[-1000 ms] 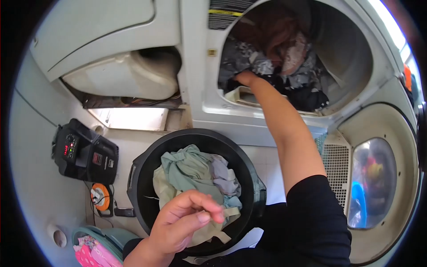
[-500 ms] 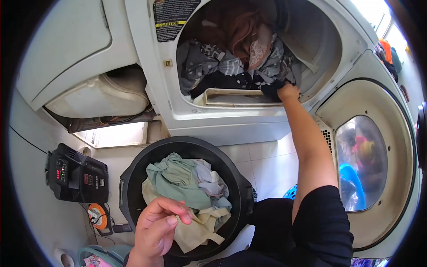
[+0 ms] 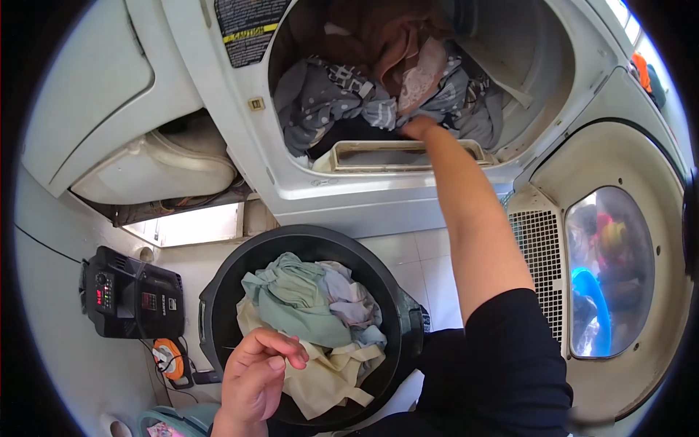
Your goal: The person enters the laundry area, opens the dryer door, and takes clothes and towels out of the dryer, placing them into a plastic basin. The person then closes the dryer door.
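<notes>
My right hand (image 3: 419,127) reaches into the dryer drum, at the front middle of the opening. It touches grey patterned clothes (image 3: 328,98), and its fingertips are hidden among them. Brown cloth (image 3: 397,44) and a piece of pink lace (image 3: 422,80) lie behind it. Over the lower left of a black tub (image 3: 233,269), my left hand (image 3: 258,371) is loosely closed, with nothing visible in it. Inside the tub are a green garment (image 3: 291,291), a cream cloth (image 3: 320,386) and pale bluish clothes (image 3: 346,295).
The round dryer door (image 3: 659,306) hangs open at the right. A lint filter slot (image 3: 386,156) lies at the drum's front lip. At the left stand a black device (image 3: 131,295) and an orange cord reel (image 3: 169,358). A teal basket (image 3: 178,419) sits at the bottom left.
My right hand first moved to the right of the drum opening with dark cloth, then back left to the middle. My left hand keeps its curled shape. The view has shifted.
</notes>
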Motion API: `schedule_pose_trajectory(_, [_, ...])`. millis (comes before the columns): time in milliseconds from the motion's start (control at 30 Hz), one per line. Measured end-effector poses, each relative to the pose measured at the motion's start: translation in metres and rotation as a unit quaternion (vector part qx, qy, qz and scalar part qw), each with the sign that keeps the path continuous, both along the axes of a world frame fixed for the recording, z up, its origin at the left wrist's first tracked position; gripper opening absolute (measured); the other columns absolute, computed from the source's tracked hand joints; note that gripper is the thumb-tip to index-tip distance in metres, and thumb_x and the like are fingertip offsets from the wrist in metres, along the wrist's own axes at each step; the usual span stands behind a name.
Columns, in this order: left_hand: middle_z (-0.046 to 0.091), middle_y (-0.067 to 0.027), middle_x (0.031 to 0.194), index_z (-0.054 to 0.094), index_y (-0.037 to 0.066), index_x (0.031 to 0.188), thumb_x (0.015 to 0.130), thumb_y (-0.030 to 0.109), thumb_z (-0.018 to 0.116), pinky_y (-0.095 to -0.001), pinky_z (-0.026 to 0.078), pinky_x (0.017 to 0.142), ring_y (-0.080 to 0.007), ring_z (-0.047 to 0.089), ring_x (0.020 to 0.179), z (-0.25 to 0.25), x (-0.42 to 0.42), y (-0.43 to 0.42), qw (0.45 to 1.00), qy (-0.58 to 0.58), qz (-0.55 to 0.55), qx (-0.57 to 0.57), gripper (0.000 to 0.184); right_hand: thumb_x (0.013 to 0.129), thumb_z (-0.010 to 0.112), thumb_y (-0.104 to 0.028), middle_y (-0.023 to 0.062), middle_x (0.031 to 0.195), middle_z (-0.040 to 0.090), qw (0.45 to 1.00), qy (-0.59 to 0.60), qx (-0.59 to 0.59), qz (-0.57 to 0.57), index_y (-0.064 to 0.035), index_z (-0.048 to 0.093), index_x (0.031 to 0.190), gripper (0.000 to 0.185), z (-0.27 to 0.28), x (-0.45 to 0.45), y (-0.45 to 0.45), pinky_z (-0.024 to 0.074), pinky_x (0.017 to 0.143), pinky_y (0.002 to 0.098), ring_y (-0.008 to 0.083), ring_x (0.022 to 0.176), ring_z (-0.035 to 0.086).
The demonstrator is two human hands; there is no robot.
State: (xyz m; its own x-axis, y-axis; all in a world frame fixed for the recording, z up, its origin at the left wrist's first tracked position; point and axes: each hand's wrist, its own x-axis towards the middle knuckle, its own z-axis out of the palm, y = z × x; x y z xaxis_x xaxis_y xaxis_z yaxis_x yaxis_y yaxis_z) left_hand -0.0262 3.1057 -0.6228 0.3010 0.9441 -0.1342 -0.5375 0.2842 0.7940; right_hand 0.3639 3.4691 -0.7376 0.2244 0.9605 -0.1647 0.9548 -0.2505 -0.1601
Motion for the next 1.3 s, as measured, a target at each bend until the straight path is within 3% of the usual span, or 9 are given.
schedule_pose_trajectory(200, [0.056, -0.0133, 0.077, 0.053, -0.002, 0.092, 0.075, 0.0, 0.048, -0.0312, 0.037, 0.083, -0.0206, 0.052, 0.078, 0.009, -0.004, -0.004, 1.0, 0.0, -0.008, 0.01, 0.017, 0.072, 0.051, -0.038, 0.009, 0.102, 0.063, 0.982, -0.033, 0.162, -0.088, -0.013, 0.066, 0.095, 0.037, 0.011, 0.033, -0.009, 0.0391, 0.084, 0.0456, 0.0325, 0.093, 0.058])
schedule_pose_trajectory(333, [0.056, -0.0135, 0.08, 0.053, -0.002, 0.093, 0.076, 0.0, 0.047, -0.03, 0.039, 0.08, -0.02, 0.052, 0.078, 0.023, -0.005, -0.015, 0.999, -0.001, -0.018, 0.03, 0.018, 0.071, 0.054, -0.031, 0.0071, 0.089, 0.066, 0.912, 0.13, 0.336, -0.196, -0.0138, 0.066, 0.086, 0.026, 0.033, -0.004, -0.047, 0.0401, 0.082, 0.0437, 0.0312, 0.085, 0.06])
schedule_pose_trajectory(433, [0.056, -0.0133, 0.082, 0.053, -0.002, 0.094, 0.077, 0.0, 0.047, -0.0295, 0.039, 0.079, -0.0194, 0.052, 0.079, 0.037, -0.003, -0.03, 0.998, -0.017, -0.029, 0.056, 0.019, 0.069, 0.057, -0.012, 0.0057, 0.071, 0.063, 0.805, 0.347, 0.469, -0.104, -0.011, 0.064, 0.076, 0.01, 0.013, -0.037, -0.065, 0.045, 0.066, 0.0303, 0.0206, 0.066, 0.058])
schedule_pose_trajectory(833, [0.055, -0.0117, 0.085, 0.053, 0.0, 0.094, 0.078, 0.001, 0.045, -0.0273, 0.038, 0.079, -0.017, 0.051, 0.081, 0.093, -0.014, -0.124, 0.966, -0.049, -0.064, 0.246, 0.019, 0.079, 0.052, -0.003, 0.007, 0.093, 0.06, 0.621, 0.702, 0.346, -0.037, -0.0029, 0.057, 0.095, 0.017, 0.12, -0.194, -0.368, 0.0387, 0.075, 0.0219, 0.0124, 0.082, 0.051])
schedule_pose_trajectory(1000, [0.055, -0.011, 0.087, 0.054, 0.0, 0.094, 0.078, 0.001, 0.045, -0.0265, 0.038, 0.079, -0.0165, 0.051, 0.081, 0.091, -0.027, -0.156, 0.967, -0.018, -0.052, 0.249, 0.018, 0.08, 0.048, 0.005, 0.013, 0.099, 0.059, 0.635, 0.699, 0.299, 0.137, -0.0007, 0.054, 0.092, 0.015, 0.194, -0.173, -0.542, 0.0412, 0.089, 0.0307, 0.0214, 0.094, 0.056])
schedule_pose_trajectory(1067, [0.055, -0.0107, 0.087, 0.054, 0.0, 0.094, 0.078, 0.001, 0.045, -0.0263, 0.038, 0.079, -0.0164, 0.051, 0.081, 0.084, -0.028, -0.166, 0.97, 0.005, -0.041, 0.238, 0.018, 0.08, 0.045, 0.007, 0.0134, 0.097, 0.06, 0.646, 0.607, 0.421, 0.194, -0.0042, 0.052, 0.087, 0.015, 0.225, -0.14, -0.596, 0.043, 0.082, 0.0288, 0.022, 0.091, 0.057])
schedule_pose_trajectory(1133, [0.055, -0.0103, 0.087, 0.054, 0.001, 0.094, 0.079, 0.001, 0.044, -0.0258, 0.038, 0.079, -0.0161, 0.05, 0.081, 0.075, -0.03, -0.174, 0.975, 0.05, -0.018, 0.215, 0.018, 0.082, 0.048, 0.002, 0.0122, 0.092, 0.06, 0.618, 0.505, 0.58, 0.163, -0.006, 0.049, 0.088, 0.01, 0.25, -0.096, -0.64, 0.0436, 0.083, 0.0324, 0.0223, 0.085, 0.057])
schedule_pose_trajectory(1233, [0.055, -0.0096, 0.086, 0.054, 0.001, 0.094, 0.079, 0.001, 0.044, -0.0252, 0.038, 0.079, -0.0155, 0.051, 0.081, 0.055, -0.038, -0.174, 0.978, 0.089, 0.006, 0.189, 0.018, 0.089, 0.046, -0.012, 0.0087, 0.091, 0.059, 0.41, 0.48, 0.773, -0.053, -0.0061, 0.05, 0.098, 0.012, 0.292, -0.066, -0.683, 0.0424, 0.079, 0.0277, 0.0178, 0.078, 0.055])
schedule_pose_trajectory(1300, [0.055, -0.0086, 0.085, 0.055, 0.002, 0.094, 0.08, 0.002, 0.044, -0.0243, 0.038, 0.078, -0.0146, 0.051, 0.08, 0.036, -0.048, -0.173, 0.98, 0.115, 0.041, 0.157, 0.018, 0.09, 0.045, -0.016, 0.009, 0.094, 0.058, 0.48, 0.499, 0.721, -0.011, -0.0059, 0.051, 0.102, 0.017, 0.266, -0.025, -0.703, 0.0416, 0.078, 0.0264, 0.0184, 0.078, 0.055])
